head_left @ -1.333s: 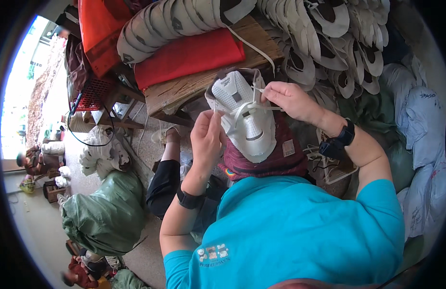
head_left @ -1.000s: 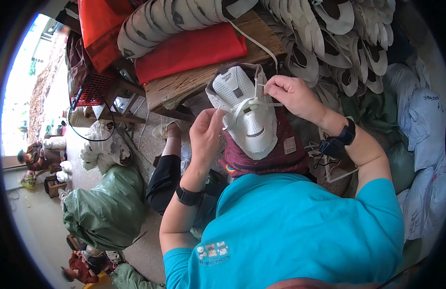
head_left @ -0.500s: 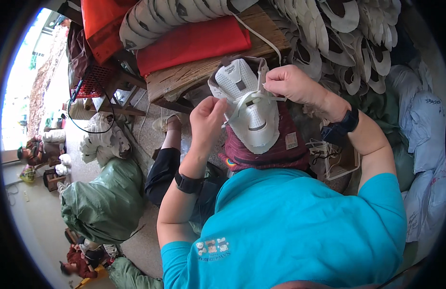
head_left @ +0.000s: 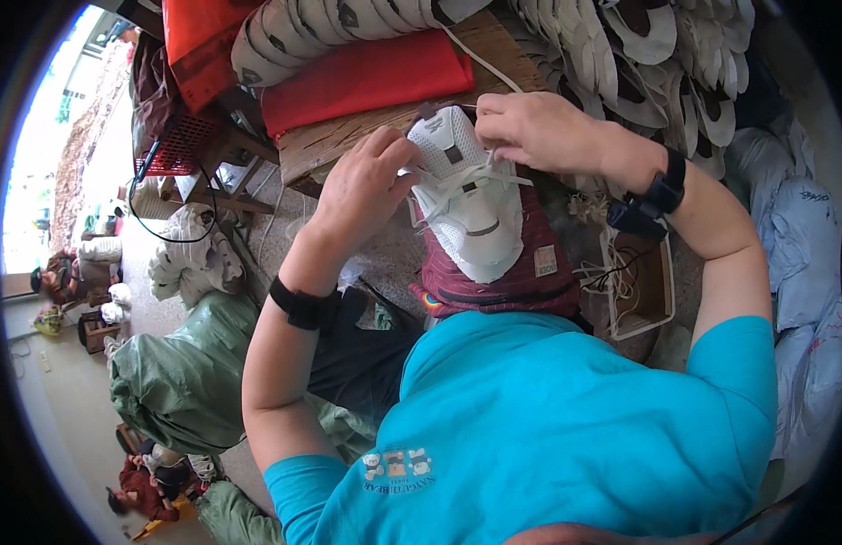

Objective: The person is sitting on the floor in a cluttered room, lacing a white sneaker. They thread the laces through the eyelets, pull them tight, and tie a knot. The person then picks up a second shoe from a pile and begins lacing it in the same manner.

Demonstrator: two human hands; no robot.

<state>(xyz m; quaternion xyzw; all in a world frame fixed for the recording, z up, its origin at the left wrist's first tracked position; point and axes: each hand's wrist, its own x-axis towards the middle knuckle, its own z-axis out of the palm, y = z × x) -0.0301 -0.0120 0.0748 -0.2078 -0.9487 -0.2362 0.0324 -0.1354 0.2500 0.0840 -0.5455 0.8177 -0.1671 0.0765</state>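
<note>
A white mesh shoe upper point(head_left: 480, 245) lies on the maroon striped cloth point(head_left: 543, 232) over my lap, its toe toward me and its dark-lined collar away. A pale shoelace point(head_left: 475, 178) crosses its front. On the upper's left edge, my left hand point(head_left: 366, 177) is closed, thumb and fingertips pinching what looks like the lace. My right hand point(head_left: 543, 132) is closed at the opposite edge, near the collar, with a stretch of lace rising to its fingertips. The curled fingers partly hide both pinches.
Beyond the upper stands a wooden bench point(head_left: 503, 54) with a red cloth roll point(head_left: 366, 82) and a row of nested pale uppers point(head_left: 303, 36). More uppers point(head_left: 657, 64) hang at the far right. A wire-rimmed box point(head_left: 643, 300) sits right of my lap. Green sacks point(head_left: 189, 372) lie left.
My left hand has moved up and left, its elbow farther out. My right hand has shifted slightly up and left, closer over the collar. The shoe upper has moved slightly left.
</note>
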